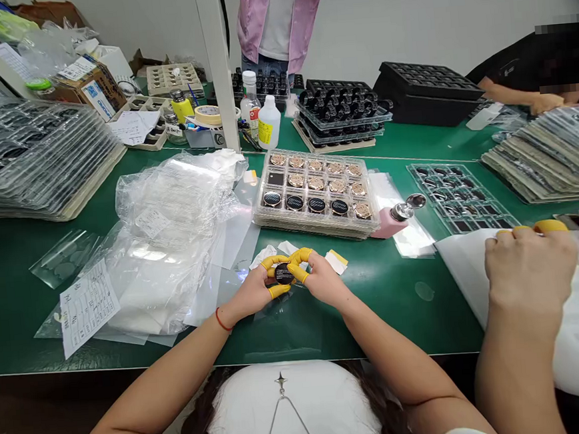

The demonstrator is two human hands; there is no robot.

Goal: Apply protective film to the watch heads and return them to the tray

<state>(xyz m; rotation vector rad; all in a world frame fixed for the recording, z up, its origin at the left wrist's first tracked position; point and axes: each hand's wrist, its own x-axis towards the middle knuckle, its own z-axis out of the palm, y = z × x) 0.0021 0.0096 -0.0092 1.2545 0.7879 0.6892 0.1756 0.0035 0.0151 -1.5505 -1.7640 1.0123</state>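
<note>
round black disc (284, 273) pinched between left hand (249, 292) and right hand (323, 281)

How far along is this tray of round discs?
Seemingly done: four discs in the tray's near row lie black face up. In hand: the left hand and right hand pinch a black-faced disc between them. Left, if gold faces mean unfinished: ten discs show gold, and one pocket looks empty.
</note>
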